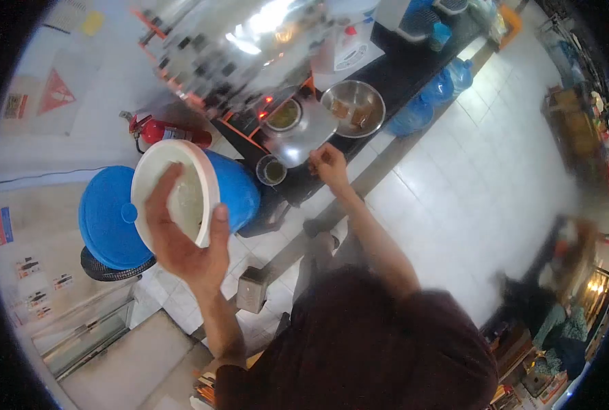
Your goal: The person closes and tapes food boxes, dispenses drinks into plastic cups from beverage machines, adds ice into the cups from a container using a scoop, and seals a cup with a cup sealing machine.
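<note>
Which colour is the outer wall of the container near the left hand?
The outer wall is blue; head view.

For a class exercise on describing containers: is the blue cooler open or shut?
Open. The blue lid is off the cooler, beside its mouth, and the white interior shows past the left hand.

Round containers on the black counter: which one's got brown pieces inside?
The wide, shiny metal bowl, just beyond the person's right hand. Brown pieces lie in it; the small, round, pale-rimmed cup holds something dark greenish instead.
</note>
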The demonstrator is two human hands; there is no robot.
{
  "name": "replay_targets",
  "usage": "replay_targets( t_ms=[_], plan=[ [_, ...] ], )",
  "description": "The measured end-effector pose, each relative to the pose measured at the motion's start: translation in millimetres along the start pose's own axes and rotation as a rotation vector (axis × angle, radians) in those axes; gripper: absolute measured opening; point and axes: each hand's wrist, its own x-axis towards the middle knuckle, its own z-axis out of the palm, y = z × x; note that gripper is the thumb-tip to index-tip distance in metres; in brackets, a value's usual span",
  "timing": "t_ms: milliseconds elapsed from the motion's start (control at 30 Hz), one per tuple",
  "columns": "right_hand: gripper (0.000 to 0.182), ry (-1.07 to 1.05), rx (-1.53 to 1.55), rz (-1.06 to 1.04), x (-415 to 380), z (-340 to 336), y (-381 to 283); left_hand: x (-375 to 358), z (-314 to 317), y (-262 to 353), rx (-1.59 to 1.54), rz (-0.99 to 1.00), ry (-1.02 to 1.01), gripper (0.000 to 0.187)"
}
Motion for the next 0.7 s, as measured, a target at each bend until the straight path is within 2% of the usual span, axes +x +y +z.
replay_targets(
  t_ms=[67, 100, 167, 233, 267, 300, 400, 433, 467, 533, 567, 633, 700],
  plan=[
    [0.019, -0.01, -0.064, -0.138, 16, 7, 15, 34, 9, 22, 0.147, 0.161, 0.07, 0.061],
    [0.021, -0.007, -0.071, -0.179, 27, 13, 25, 52, 16, 34, 0.157, 0.157, 0.06, 0.061],
    [0.023, 0.005, -0.061, -0.185, 44, 29, 23, 87, 36, 50, 0.359, 0.383, 0.143, 0.066],
    [0.023, 0.015, -0.025, -0.134, 56, 43, 2, 113, 60, 56, 0.419, 0.403, 0.087, 0.069],
    [0.022, -0.003, -0.068, -0.174, 64, 50, -1, 122, 69, 56, 0.472, 0.417, 0.05, 0.072],
    [0.02, -0.02, -0.111, -0.215, 72, 57, -5, 127, 74, 54, 0.527, 0.373, -0.043, 0.079],
    [0.018, -0.076, -0.115, -0.152, 87, 72, -14, 133, 91, 51, 0.565, 0.298, -0.181, 0.085],
    [0.017, -0.05, -0.229, -0.328, 90, 71, -9, 134, 94, 55, 0.599, 0.282, -0.195, 0.092],
    [0.017, -0.043, -0.219, -0.309, 88, 65, -1, 135, 99, 56, 0.604, 0.285, -0.218, 0.092],
    [0.023, -0.281, -0.11, -0.161, 74, 39, -17, 138, 105, 57, 0.754, 0.341, -0.204, 0.099],
    [0.032, -0.362, -0.161, -0.073, 63, 18, -30, 142, 109, 55, 0.772, 0.352, -0.203, 0.102],
    [0.035, -0.465, -0.15, -0.106, 36, -17, -20, 149, 113, 50, 0.861, 0.316, -0.215, 0.103],
    [0.032, -0.58, -0.205, -0.045, 4, -56, -6, 156, 111, 49, 0.963, 0.25, -0.242, 0.102]
  ],
)
